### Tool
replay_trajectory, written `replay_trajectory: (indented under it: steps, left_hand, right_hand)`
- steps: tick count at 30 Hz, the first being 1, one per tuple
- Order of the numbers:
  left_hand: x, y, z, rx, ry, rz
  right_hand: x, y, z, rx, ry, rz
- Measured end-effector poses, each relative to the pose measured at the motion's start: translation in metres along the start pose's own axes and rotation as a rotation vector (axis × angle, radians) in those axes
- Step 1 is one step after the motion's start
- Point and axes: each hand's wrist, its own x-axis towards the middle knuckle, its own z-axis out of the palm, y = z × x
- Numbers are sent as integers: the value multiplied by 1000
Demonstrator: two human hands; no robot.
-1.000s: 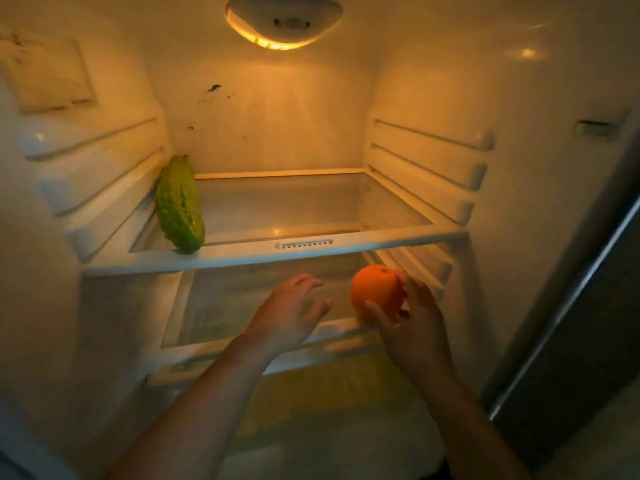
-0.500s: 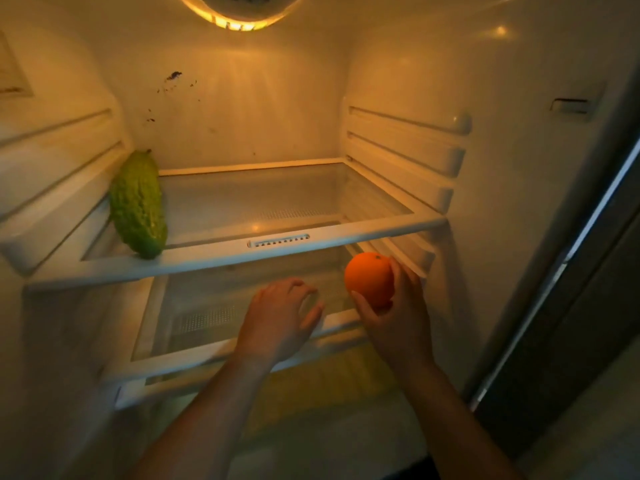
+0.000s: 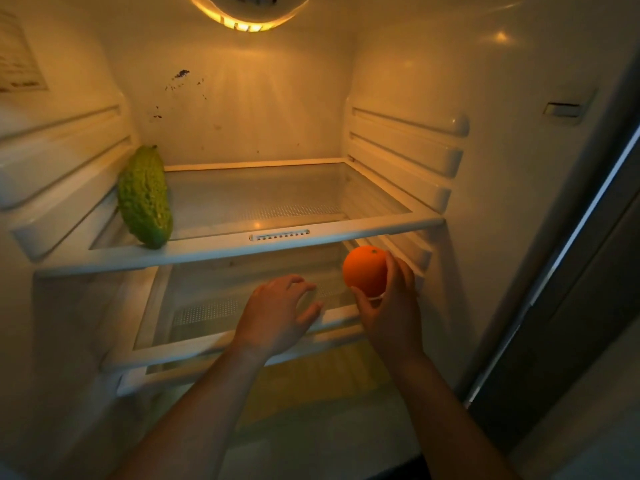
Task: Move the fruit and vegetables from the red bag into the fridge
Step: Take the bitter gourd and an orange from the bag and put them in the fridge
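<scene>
An orange [image 3: 365, 270] is gripped in my right hand [image 3: 391, 306], held just under the right end of the upper glass shelf [image 3: 277, 239], above the lower glass shelf [image 3: 194, 348]. My left hand [image 3: 277, 313] hovers over the front of the lower shelf with fingers loosely spread and holds nothing. A bumpy green bitter gourd [image 3: 147, 197] lies on the left side of the upper shelf against the fridge wall. The red bag is out of view.
The fridge light [image 3: 247, 13] glows at the top. Ribbed shelf rails [image 3: 405, 150] line the right wall. The dark door edge [image 3: 571, 271] stands at the right. A yellowish drawer cover [image 3: 311, 379] lies below the lower shelf.
My right hand has raised the orange slightly toward the underside of the upper shelf. My left hand stays over the lower shelf front. The view has shifted a little.
</scene>
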Motion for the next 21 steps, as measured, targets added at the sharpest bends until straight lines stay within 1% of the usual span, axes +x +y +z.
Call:
replay_trajectory:
  steps: [6,11,16,20,21]
  left_hand:
    - [3,1,-2,-33,24,-1]
    - [-1,5,-5,-122,65,-66]
    - [-11,7,-11,-150,66,-26]
    - [-23,6,-14,-220,39,0]
    - [-27,6,-15,-236,29,14]
  right_hand:
    - [2,-2,0,29,-11,25]
    - [-9,-1,-7,77,-25,27]
    - [-22,-3,-21,142,-69,80]
    - [-38,-1,-28,164,-83,45]
    - [-43,0,-29,190,-89,60]
